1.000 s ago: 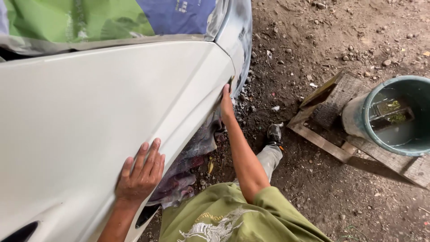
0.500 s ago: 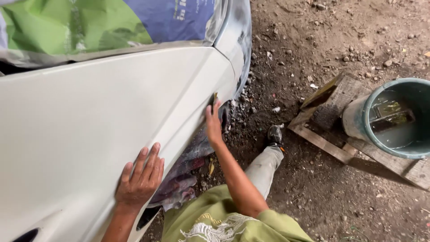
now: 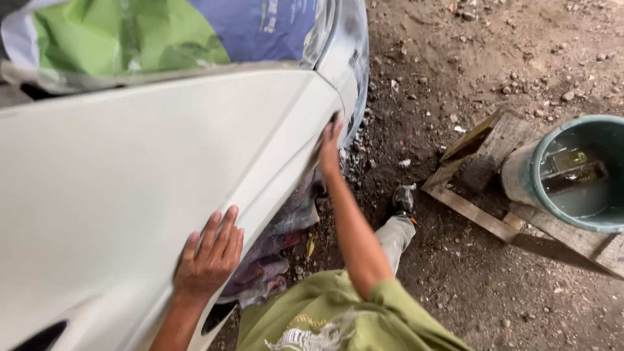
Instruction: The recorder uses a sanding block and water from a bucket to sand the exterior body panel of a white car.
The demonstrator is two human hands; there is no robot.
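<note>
Two hands on smooth white car panel (image 3: 130, 188) — left hand (image 3: 208, 257) flat, right hand (image 3: 329, 146) at edge.

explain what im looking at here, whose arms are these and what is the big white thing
The camera sits on a person's head and looks down, so both arms are that person's own. The big white thing is a car body panel, with green and blue masking sheets above it. The left hand lies flat and open on the panel's lower edge. The right hand presses against the panel's far edge; something small and dark shows at its fingertips, too small to tell. To the right, on the dirt ground, a teal bucket stands on wooden boards.
</note>
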